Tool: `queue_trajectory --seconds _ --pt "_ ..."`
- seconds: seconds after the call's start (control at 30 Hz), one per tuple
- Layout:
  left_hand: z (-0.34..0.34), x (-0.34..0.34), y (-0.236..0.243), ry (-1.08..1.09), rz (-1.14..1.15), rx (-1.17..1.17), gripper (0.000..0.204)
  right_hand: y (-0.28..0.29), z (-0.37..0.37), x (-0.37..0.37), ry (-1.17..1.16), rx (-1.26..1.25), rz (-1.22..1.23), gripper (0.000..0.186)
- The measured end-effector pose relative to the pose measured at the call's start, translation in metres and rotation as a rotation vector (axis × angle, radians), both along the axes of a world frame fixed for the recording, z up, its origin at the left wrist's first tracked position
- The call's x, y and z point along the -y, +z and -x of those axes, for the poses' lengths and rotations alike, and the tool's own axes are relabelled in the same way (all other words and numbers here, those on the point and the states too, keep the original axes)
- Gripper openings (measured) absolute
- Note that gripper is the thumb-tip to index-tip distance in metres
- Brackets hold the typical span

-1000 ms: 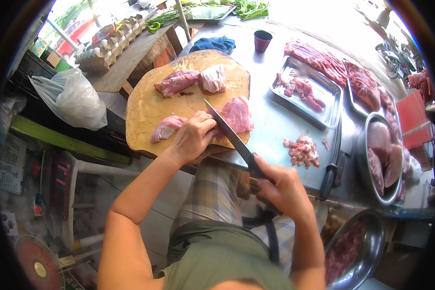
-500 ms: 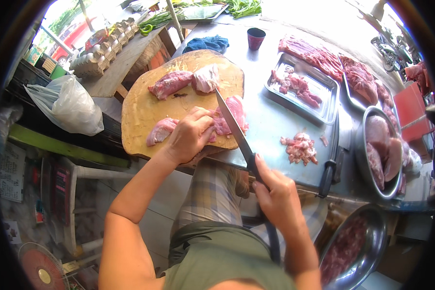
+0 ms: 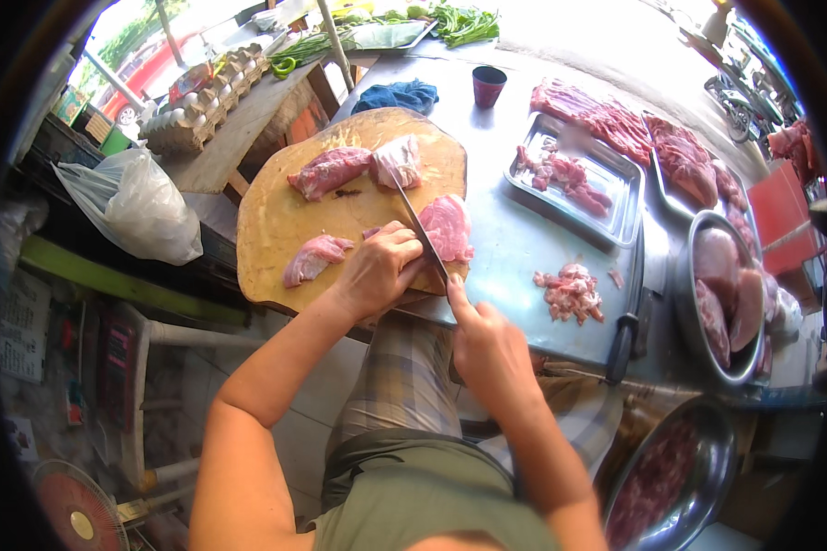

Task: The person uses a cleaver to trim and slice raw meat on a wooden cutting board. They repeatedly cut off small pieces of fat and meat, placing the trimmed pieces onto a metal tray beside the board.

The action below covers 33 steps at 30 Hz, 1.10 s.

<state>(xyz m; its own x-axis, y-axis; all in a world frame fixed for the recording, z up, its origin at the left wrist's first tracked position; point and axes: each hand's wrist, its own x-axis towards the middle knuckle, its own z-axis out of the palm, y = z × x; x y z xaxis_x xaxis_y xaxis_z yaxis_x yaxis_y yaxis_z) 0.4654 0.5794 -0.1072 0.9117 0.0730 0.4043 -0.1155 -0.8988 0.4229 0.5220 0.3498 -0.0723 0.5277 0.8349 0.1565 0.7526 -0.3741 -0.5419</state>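
Note:
My right hand (image 3: 492, 354) grips a long knife (image 3: 417, 220) with a dark handle. The blade slants up and left across a round wooden chopping board (image 3: 276, 211). Beside the blade, my left hand (image 3: 374, 275) is closed over a piece of raw meat, mostly hidden under the fingers. A pink slab of meat (image 3: 447, 228) lies right of the blade. Left of my left hand rests a smaller meat piece (image 3: 316, 259). Farther back are a dark red chunk (image 3: 329, 174) and a paler, fatty chunk (image 3: 398, 162), which the knife tip overlaps.
Meat scraps (image 3: 570, 292) lie on the metal table, near a steel tray (image 3: 524, 184) of trimmings. A second knife (image 3: 623, 344) rests by the table edge. To the right stands a bowl (image 3: 689, 303) of meat. A blue cloth (image 3: 395, 96) and dark cup (image 3: 489, 87) sit behind.
My right hand has moved left and up with the knife, bringing the blade against my left hand's side. The left hand has shifted slightly lower.

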Motion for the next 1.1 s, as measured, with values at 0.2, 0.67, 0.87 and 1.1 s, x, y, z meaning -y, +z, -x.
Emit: queue_trajectory --seconds 0.2,0.67,0.87,1.1 --pt "0.024 -0.008 0.014 0.069 0.056 -0.135 0.011 0.002 -0.004 0.011 -0.008 -0.125 -0.031 0.056" --pt "0.036 -0.016 0.021 0.012 -0.134 -0.244 0.024 0.009 0.007 0.115 -0.001 -0.359 -0.152 0.065" --pt "-0.008 -0.017 0.057 0.114 0.776 -0.321 0.013 -0.006 0.015 0.146 -0.223 -0.318 -0.431 0.065" --pt "-0.166 0.021 0.094 -0.313 0.904 -0.135 0.024 -0.014 0.012 0.175 -0.544 -0.358 -0.434 0.065"
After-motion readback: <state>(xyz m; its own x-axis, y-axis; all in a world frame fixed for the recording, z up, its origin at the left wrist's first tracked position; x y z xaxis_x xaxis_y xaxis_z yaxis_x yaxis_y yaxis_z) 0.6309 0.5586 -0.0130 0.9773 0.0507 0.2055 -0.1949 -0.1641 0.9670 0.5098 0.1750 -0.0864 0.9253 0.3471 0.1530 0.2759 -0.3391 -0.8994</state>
